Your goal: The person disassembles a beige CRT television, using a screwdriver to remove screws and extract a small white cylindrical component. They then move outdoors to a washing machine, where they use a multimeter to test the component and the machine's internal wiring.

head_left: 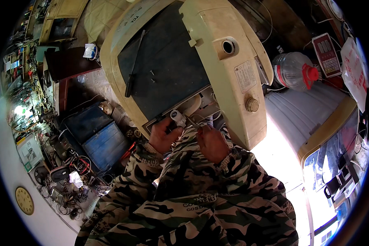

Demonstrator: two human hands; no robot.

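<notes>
My left hand [165,137] is closed on a small white plastic fitting [177,118] at the near edge of an old cream appliance [216,69]. Just right of it, my right hand [211,144] grips a thin tool [192,123], whose tip meets or lies very near the fitting; its exact kind is unclear. On the appliance's dark flat panel [166,61] lie a long screwdriver [130,80] and two small screws [153,80]. A pale curved pipe [192,104] shows in an opening behind the fitting.
Left are a blue open toolbox [104,145], tangled cables and small parts [65,176], and a cluttered shelf [20,78]. Right stand a large plastic bottle with red cap [291,71], a red carton [326,55] and a grey ribbed cover [299,115]. A wall clock [24,200] shows at far left.
</notes>
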